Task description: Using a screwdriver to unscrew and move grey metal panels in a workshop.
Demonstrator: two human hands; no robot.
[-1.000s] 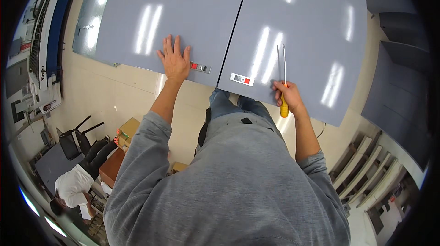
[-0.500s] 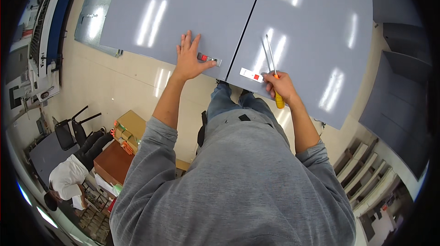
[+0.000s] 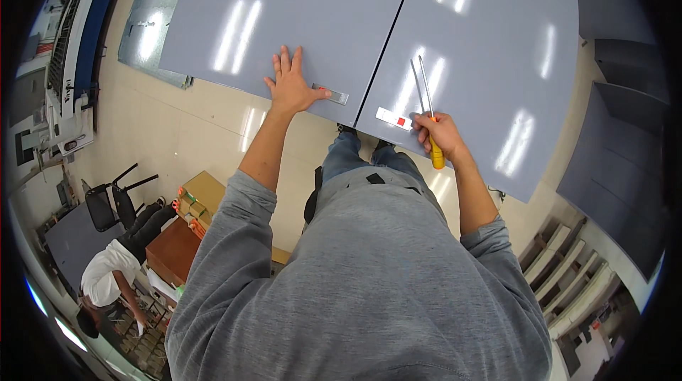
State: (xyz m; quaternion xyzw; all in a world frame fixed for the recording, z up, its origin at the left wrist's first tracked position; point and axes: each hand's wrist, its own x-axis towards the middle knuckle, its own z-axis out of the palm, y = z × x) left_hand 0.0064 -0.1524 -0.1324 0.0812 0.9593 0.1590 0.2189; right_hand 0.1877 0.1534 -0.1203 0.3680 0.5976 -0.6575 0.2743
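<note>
Two large grey panels lie side by side with a dark narrow gap between them. My left hand (image 3: 288, 90) rests on the left panel (image 3: 305, 12), fingers spread, its thumb on a small metal latch plate (image 3: 337, 97) set in the panel near the gap. The thumb partly hides a red spot on that plate. A screwdriver with a yellow-orange handle (image 3: 437, 157) is in my right hand (image 3: 446, 137), its long shaft pointing away over the right panel (image 3: 490, 61). Just left of those fingers sits a pale latch plate (image 3: 388, 117) with a red square.
A shiny metal sheet (image 3: 138, 54) lies beyond the left panel. At the lower left a person in white (image 3: 110, 267) bends near a cardboard box (image 3: 202, 193) and a black chair (image 3: 104, 207). Pale slats (image 3: 568, 274) are stacked at the right.
My left hand has shifted slightly left and turned, its thumb now over the red part of the plate. My right hand keeps the screwdriver almost still. The person at lower left has moved an arm.
</note>
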